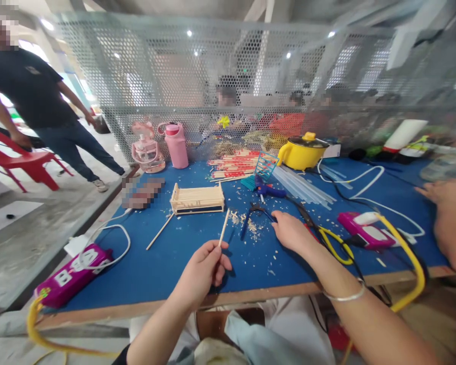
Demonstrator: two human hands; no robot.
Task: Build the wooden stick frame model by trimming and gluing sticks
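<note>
My left hand [207, 266] pinches a thin wooden stick [224, 228], which points up and away from me over the blue tabletop. My right hand [291, 230] has its fingertips closed at the end of one blue handle of a pair of pliers [264, 210], lying on the table with handles apart. Beyond my left hand stands a small bed-like frame made of wooden sticks [198, 198]. One loose stick [160, 230] lies in front of it. A glue gun [269, 191] with a blue body rests just behind the pliers.
Behind lie red-marked sticks [235, 165], clear glue sticks [307, 187] and a yellow pot [303, 152]. Pink bottles [177, 147] stand by the mesh screen. Purple power strips [76, 276] and cables flank the work. Another person's hand [454, 218] is at right; a person [34, 91] stands left.
</note>
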